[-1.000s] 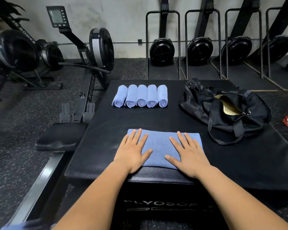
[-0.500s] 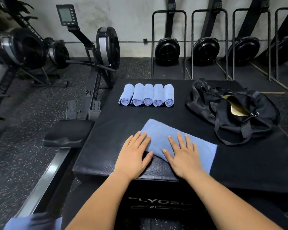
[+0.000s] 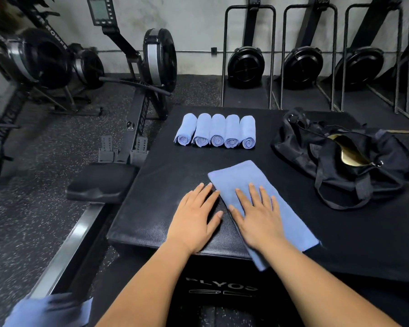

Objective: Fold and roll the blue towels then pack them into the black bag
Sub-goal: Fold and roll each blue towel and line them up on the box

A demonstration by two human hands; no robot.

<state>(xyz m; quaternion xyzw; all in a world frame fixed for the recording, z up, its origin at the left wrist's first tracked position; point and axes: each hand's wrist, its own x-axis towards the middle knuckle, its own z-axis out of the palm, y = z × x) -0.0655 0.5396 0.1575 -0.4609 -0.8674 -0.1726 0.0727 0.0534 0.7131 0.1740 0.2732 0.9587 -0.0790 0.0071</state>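
Observation:
A folded blue towel [image 3: 241, 180] lies at a slant on the black padded box [image 3: 165, 180], its near corner hanging over the front edge. My right hand [image 3: 257, 215] presses flat on it with fingers spread. My left hand [image 3: 196, 218] lies flat on the box beside the towel, fingertips at its left edge. Several rolled blue towels [image 3: 216, 131] sit in a row at the back of the box. The black bag [image 3: 345, 159] rests at the right, its top open on a tan lining.
More blue cloth [image 3: 50, 310] shows at the bottom left, low beside the box. A rowing machine with a seat [image 3: 102, 182] stands close on the left. Upright rowers [image 3: 246, 64] line the back wall.
The towel has turned from lying square along the front edge to a slant, its far end now further away. My left hand has slipped off it onto the box. My view shifted left.

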